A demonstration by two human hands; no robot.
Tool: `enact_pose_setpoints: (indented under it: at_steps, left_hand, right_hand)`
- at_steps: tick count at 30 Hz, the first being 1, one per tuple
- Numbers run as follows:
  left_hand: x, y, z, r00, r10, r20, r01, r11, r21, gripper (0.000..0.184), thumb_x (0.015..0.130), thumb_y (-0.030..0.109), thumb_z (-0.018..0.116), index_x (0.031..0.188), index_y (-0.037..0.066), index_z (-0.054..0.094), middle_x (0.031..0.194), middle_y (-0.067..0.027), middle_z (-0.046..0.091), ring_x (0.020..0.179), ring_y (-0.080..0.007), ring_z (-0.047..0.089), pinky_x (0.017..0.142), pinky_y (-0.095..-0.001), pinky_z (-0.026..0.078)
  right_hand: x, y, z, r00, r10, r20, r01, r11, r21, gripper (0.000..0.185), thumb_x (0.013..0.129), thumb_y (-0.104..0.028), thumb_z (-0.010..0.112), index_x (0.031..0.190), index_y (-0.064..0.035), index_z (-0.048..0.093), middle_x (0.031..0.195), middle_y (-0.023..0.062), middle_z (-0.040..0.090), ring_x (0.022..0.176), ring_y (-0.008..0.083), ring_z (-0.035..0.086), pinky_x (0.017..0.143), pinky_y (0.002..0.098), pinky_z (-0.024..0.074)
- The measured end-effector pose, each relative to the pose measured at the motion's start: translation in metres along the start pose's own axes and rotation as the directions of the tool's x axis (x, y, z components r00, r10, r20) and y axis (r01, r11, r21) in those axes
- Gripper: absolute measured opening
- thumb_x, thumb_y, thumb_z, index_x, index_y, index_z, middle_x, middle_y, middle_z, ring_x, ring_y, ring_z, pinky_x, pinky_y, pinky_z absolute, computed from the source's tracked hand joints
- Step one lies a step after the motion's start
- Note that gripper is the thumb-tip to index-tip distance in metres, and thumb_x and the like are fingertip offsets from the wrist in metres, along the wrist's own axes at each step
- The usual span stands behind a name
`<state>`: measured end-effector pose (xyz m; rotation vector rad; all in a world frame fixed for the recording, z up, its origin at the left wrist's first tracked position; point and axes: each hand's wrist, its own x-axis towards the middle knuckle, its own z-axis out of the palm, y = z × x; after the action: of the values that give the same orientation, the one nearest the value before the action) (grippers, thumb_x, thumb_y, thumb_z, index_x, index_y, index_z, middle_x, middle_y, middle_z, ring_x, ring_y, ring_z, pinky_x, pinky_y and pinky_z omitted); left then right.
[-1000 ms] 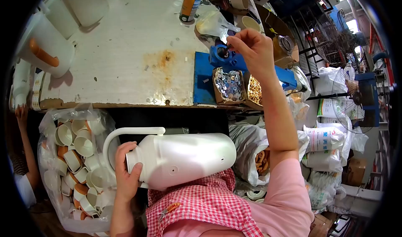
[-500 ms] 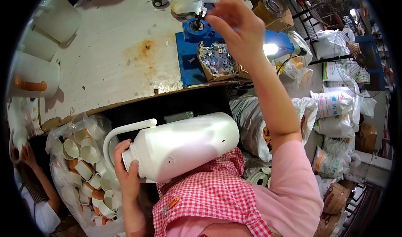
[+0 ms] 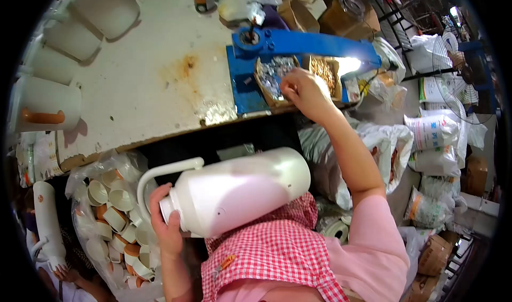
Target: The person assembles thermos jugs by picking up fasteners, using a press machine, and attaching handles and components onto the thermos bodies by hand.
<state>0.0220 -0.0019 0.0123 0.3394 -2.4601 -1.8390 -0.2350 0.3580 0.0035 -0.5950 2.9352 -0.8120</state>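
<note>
A white thermos jug shell (image 3: 248,187) with a curved handle lies on its side across my lap, its neck toward the left. My left hand (image 3: 168,222) is wrapped around that neck. My right hand (image 3: 306,93) reaches over the bench into a small carton of silvery washers (image 3: 273,73), fingers curled together at its right edge. What those fingers hold, if anything, is hidden. Just right of the hand sits a second carton of small brass-coloured pieces (image 3: 324,70). Behind both cartons stretches the arm of a blue bench press (image 3: 314,43) with a lit lamp.
On the bench's left stand several white jugs (image 3: 50,102). Below, a clear bag (image 3: 114,216) holds many white and orange cups. White sacks (image 3: 432,131) and a fan (image 3: 453,67) are to the right. At lower left another person's hand (image 3: 66,274) touches a white jug shell (image 3: 49,222).
My right hand has come down from the press's tip to the washer carton. My left hand still holds the thermos jug shell. At left, a white shell now shows upright by the other person.
</note>
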Motion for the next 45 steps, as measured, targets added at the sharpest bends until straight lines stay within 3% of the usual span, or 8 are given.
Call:
enact_pose_setpoints:
  at_steps: [7,13,26,33,35,38,41,45]
  left_hand:
    - [0.001,-0.003,-0.003,0.999,0.025,0.030,-0.025,1.000,-0.018,0.058,0.089,0.041,0.064,0.131,0.001,0.053,0.135,-0.0167,0.053,0.125,-0.0296,0.050,0.109,-0.0414,0.036]
    - [0.004,0.002,-0.001,1.000,0.005,0.021,-0.005,1.000,-0.022,0.052,0.087,0.033,0.063,0.128,0.002,0.054,0.133,-0.0168,0.053,0.124,-0.0296,0.050,0.109,-0.0408,0.036]
    - [0.002,0.003,0.000,1.000,0.010,0.015,-0.009,1.000,-0.027,0.049,0.091,0.032,0.059,0.130,0.003,0.055,0.135,-0.0133,0.055,0.128,-0.0279,0.049,0.112,-0.0405,0.034]
    - [-0.001,-0.001,0.006,0.951,0.109,-0.291,-0.099,0.994,0.048,0.024,0.098,0.019,0.049,0.109,0.001,0.062,0.111,-0.0124,0.062,0.104,-0.0237,0.058,0.098,-0.0356,0.044]
    - [0.000,0.000,-0.007,0.917,0.126,-0.378,-0.110,0.992,0.065,0.026,0.101,0.020,0.046,0.104,0.001,0.063,0.105,-0.0100,0.063,0.098,-0.0208,0.058,0.094,-0.0334,0.045]
    - [0.001,0.008,-0.064,0.864,-0.009,-0.504,0.027,0.999,0.029,0.027,0.102,0.022,0.045,0.099,0.001,0.062,0.098,-0.0065,0.062,0.087,-0.0181,0.058,0.086,-0.0305,0.047]
    - [0.015,0.033,-0.095,0.819,-0.025,-0.574,0.082,0.994,0.074,0.031,0.103,0.026,0.046,0.101,0.002,0.064,0.096,-0.0045,0.064,0.085,-0.0158,0.061,0.082,-0.0304,0.050]
    - [0.077,0.046,-0.120,0.762,-0.227,-0.606,0.017,0.943,-0.332,0.027,0.101,0.022,0.049,0.103,-0.001,0.062,0.105,-0.0075,0.062,0.094,-0.0159,0.058,0.088,-0.0307,0.047]
  right_hand:
    - [-0.002,-0.027,-0.029,0.988,-0.007,-0.157,0.029,0.990,0.139,0.004,0.090,-0.006,0.065,0.091,-0.0029,0.064,0.090,0.0106,0.065,0.078,0.0270,0.065,0.071,0.0366,0.0517]
    - [0.060,-0.077,-0.054,0.652,-0.337,-0.679,0.566,0.813,0.140,0.012,0.085,0.006,0.068,0.094,-0.0017,0.065,0.093,0.0089,0.068,0.076,0.0180,0.067,0.065,0.0293,0.0535]
    - [0.089,-0.066,-0.043,0.495,-0.672,-0.551,0.593,0.725,-0.350,0.018,0.080,0.001,0.073,0.094,-0.0070,0.066,0.094,0.0050,0.069,0.080,0.0255,0.070,0.064,0.0338,0.0560]
    - [0.068,-0.069,-0.047,0.474,-0.669,-0.572,0.574,0.727,-0.376,0.018,0.079,-0.001,0.075,0.094,-0.0053,0.066,0.096,0.0043,0.070,0.079,0.0227,0.070,0.063,0.0309,0.0555]
    - [0.025,-0.081,-0.047,0.690,-0.242,-0.682,0.488,0.852,0.191,0.011,0.084,0.002,0.071,0.094,-0.0010,0.068,0.098,0.0099,0.073,0.082,0.0181,0.071,0.069,0.0305,0.0561]
    - [-0.035,-0.056,-0.028,0.990,-0.029,-0.135,0.096,0.850,0.518,0.018,0.093,-0.011,0.065,0.106,0.0010,0.067,0.105,0.0133,0.071,0.089,0.0180,0.070,0.076,0.0306,0.0555]
    - [-0.055,-0.085,0.009,0.958,-0.007,0.286,-0.227,0.588,0.776,0.037,0.096,-0.023,0.065,0.123,0.0024,0.062,0.114,0.0176,0.069,0.103,0.0210,0.066,0.093,0.0343,0.0515]
    - [-0.018,-0.135,0.013,0.995,-0.097,0.035,0.009,0.415,0.910,0.047,0.093,-0.024,0.071,0.125,0.0076,0.058,0.111,0.0096,0.070,0.103,0.0178,0.064,0.094,0.0338,0.0505]
